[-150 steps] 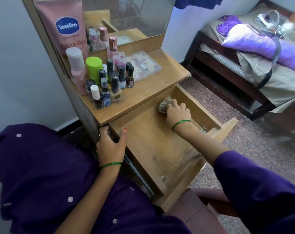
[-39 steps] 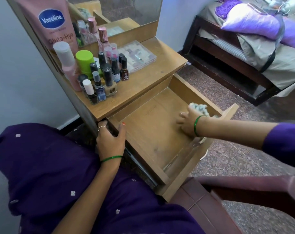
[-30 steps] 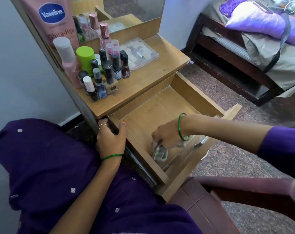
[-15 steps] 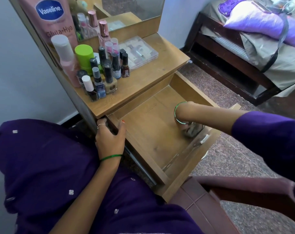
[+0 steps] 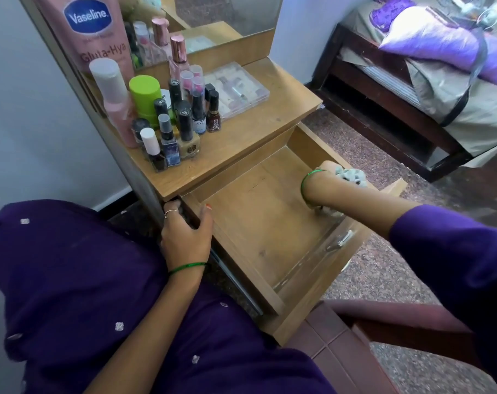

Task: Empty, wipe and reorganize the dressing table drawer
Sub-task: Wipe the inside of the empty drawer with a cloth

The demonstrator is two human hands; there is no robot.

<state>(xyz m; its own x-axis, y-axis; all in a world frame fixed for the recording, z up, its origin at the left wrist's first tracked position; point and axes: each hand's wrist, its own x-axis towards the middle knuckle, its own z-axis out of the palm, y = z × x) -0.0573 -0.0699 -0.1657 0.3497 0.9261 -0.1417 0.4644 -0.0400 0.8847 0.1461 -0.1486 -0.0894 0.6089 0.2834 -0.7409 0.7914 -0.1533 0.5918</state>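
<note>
My right hand (image 5: 325, 177) holds a balled cloth (image 5: 351, 177) against the far right wall of the empty open drawer (image 5: 258, 223), my left hand (image 5: 184, 234) gripping its near edge; I should press into corners, bracing firmly.

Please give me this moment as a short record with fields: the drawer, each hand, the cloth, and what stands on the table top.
drawer: pulled open, nothing inside but the cloth and the right hand
left hand: grips the drawer's near side wall
right hand: reaches in and holds the cloth at the far side wall
cloth: crumpled, pale with dark spots
table top: cosmetic bottles grouped at the left, clear plastic case behind them
</note>
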